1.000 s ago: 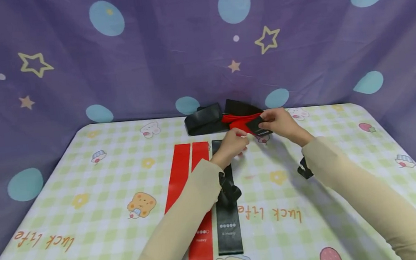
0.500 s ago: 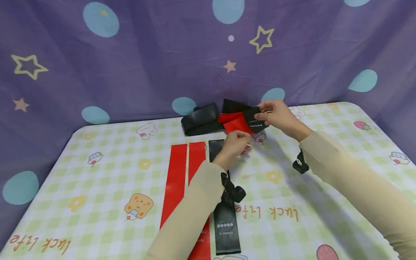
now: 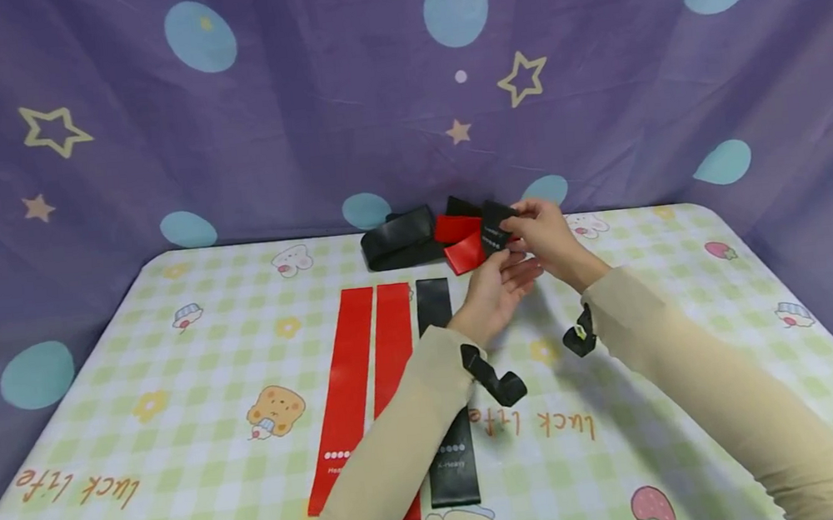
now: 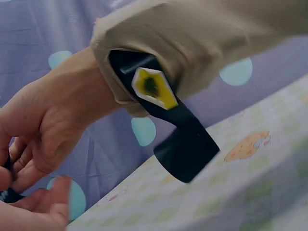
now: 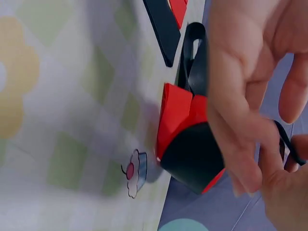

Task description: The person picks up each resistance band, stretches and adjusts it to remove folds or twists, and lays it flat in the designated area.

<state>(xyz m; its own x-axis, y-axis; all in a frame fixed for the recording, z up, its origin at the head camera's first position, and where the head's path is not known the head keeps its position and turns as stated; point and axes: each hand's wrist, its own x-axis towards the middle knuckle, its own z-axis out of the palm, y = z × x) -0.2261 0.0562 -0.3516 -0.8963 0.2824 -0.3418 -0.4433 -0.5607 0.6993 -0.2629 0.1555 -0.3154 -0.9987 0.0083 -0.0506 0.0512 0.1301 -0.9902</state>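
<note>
In the head view, my right hand (image 3: 552, 238) pinches the end of a black resistance band (image 3: 496, 227) with pale print, lifted at the table's back edge. My left hand (image 3: 494, 296) is just below it, palm turned up, fingers loosely extended; whether it touches the band cannot be told. Folded red resistance band (image 3: 465, 253) lies behind and left of the held end. In the right wrist view, a black loop (image 5: 195, 156) wraps over the red band (image 5: 175, 113). The left wrist view shows my right hand (image 4: 50, 113) above my left fingers (image 4: 41, 207).
Two flat red bands (image 3: 339, 359) and a flat black band (image 3: 433, 300) lie side by side, partly under the left sleeve. A looped black band (image 3: 401, 240) sits at the back edge. A purple curtain (image 3: 284, 139) hangs behind the checked tablecloth (image 3: 210, 380).
My right hand has turned the black band's printed end up and leftward across the red band. My left hand has uncurled its fingers and moved slightly right.
</note>
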